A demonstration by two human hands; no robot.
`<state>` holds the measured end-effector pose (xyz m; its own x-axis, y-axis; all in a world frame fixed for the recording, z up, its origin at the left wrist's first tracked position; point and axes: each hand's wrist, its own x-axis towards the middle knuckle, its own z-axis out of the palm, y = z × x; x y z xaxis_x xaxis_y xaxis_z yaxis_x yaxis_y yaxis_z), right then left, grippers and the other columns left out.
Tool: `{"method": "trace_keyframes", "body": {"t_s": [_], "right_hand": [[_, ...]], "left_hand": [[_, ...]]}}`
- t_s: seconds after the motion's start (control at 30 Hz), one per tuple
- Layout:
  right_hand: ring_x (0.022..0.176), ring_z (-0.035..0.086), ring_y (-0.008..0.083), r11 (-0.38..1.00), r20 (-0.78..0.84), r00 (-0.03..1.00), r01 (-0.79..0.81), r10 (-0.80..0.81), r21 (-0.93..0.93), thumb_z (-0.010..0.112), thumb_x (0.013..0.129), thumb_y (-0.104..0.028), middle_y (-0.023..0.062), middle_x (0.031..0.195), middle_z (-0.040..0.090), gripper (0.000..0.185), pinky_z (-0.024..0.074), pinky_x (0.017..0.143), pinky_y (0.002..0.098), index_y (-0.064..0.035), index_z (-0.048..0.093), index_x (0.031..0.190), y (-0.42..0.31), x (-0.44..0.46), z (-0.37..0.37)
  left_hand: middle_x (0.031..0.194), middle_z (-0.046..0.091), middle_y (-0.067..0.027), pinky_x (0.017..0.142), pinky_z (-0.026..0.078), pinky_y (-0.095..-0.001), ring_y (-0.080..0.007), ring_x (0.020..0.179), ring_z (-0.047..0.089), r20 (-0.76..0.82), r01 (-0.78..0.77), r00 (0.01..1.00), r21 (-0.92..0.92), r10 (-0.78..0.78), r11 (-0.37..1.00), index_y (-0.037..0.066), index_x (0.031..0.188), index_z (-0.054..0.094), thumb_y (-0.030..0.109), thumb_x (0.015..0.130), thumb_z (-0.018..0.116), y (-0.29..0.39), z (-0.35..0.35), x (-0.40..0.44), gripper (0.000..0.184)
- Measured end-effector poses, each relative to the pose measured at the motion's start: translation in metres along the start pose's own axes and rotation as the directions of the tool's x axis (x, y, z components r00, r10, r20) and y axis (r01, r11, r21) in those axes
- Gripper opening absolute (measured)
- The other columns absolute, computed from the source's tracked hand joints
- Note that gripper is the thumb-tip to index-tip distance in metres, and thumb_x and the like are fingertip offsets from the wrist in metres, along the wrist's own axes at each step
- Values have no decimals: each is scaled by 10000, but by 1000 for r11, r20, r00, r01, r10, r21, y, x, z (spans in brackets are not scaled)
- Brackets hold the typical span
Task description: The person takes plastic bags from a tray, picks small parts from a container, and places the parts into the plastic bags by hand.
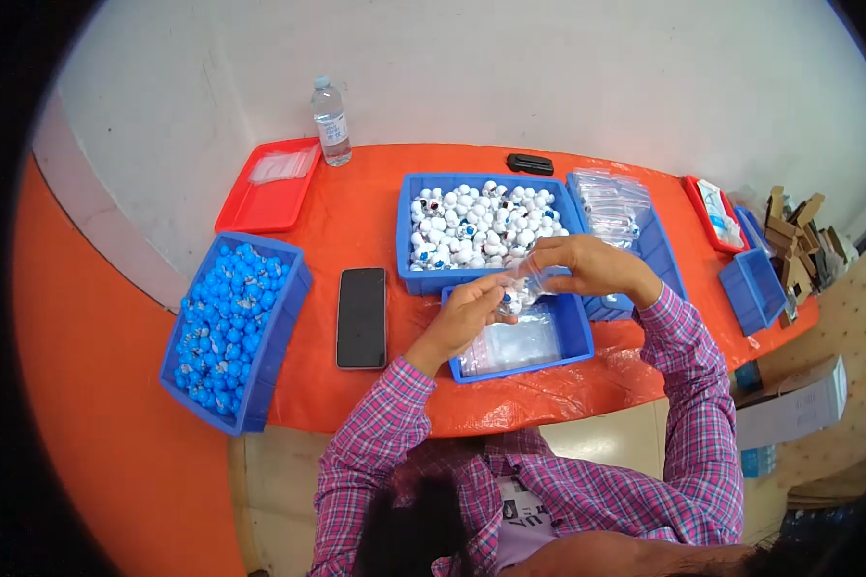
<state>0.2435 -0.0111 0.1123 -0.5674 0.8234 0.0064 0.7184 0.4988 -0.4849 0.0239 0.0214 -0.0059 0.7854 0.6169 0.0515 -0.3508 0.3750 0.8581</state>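
Observation:
A small clear plastic bag (522, 294) with white and blue pieces inside is held between my two hands, above a blue tray. My left hand (470, 315) is closed on its left side. My right hand (587, 265) pinches it from the upper right; some of those fingertips are hard to make out. Below, the small blue tray (577, 357) contains flat clear bags (510, 348). Just behind my hands, a larger blue bin (406, 260) holds many white balls (481, 229), a few with blue or dark marks.
To the left are a blue bin (277, 370) of blue balls (226, 332), a black phone (361, 317), a red tray (260, 213) and a water bottle (331, 123). On the right, another blue bin (662, 260) holds packed zip bags (610, 204); cardboard pieces (794, 240) lie beyond.

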Motion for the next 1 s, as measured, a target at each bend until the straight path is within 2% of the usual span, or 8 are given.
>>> {"method": "trace_keyframes", "body": {"t_s": [0.07,0.23,0.4,0.53,0.73,0.87,0.9,1.0], "right_hand": [[768,592,227,999,1,1000,7,-7,-53,701,768,-35,61,1028,649,406,475,687,328,-108,654,1164,-1,-1,3],[762,589,226,998,-68,996,56,-54,20,709,775,-61,62,966,642,363,474,684,321,-108,652,1131,3,-5,11],[778,590,226,999,-48,999,-10,12,34,711,776,-69,66,977,642,319,472,685,322,-87,654,1089,-1,-11,15],[804,589,208,957,-145,976,-118,161,265,724,780,-85,56,974,647,282,476,716,311,-69,650,1051,9,-17,26],[824,588,186,993,-130,987,-78,89,85,712,788,-70,67,1044,642,299,481,728,275,-61,646,1079,8,-23,30],[864,573,175,990,-421,907,29,31,135,723,789,-88,75,1117,610,295,475,735,260,-55,645,1072,7,-25,41],[864,573,175,990,-418,908,29,30,135,723,789,-88,75,1117,610,295,475,735,260,-55,645,1072,8,-25,44],[895,563,165,988,-566,823,44,48,148,735,787,-99,79,1145,588,299,469,739,247,-38,643,1065,7,-25,55]], "left_hand": [[1222,554,-145,824,518,-279,-171,1005,581,-7,-3,1000,37,4,999,-15,1374,426,111,992,460,-1,0,1,404],[1205,554,-141,838,522,-277,-144,936,571,-10,-13,1000,81,14,997,-15,1369,435,75,968,493,-3,-1,4,415],[1262,533,-147,818,520,-267,-123,912,563,44,-178,983,23,177,984,9,1398,404,56,924,580,-4,5,5,508],[1267,535,-137,814,517,-258,-125,929,572,19,-63,998,-62,64,996,20,1433,358,21,882,623,2,4,4,612],[1220,565,-128,810,517,-254,-131,927,584,49,-220,975,83,216,972,33,1406,394,36,908,600,-1,9,3,539],[1180,579,-115,793,517,-237,-125,916,584,-101,-158,983,-57,152,986,46,1321,488,67,926,594,-10,3,8,410],[1180,579,-115,793,517,-237,-125,916,584,-104,-160,983,-59,153,985,46,1321,488,67,926,594,-10,3,8,410],[1137,592,-106,766,521,-231,-120,905,584,-143,-122,984,-128,103,984,45,1244,539,83,933,596,-4,6,7,318]]}}
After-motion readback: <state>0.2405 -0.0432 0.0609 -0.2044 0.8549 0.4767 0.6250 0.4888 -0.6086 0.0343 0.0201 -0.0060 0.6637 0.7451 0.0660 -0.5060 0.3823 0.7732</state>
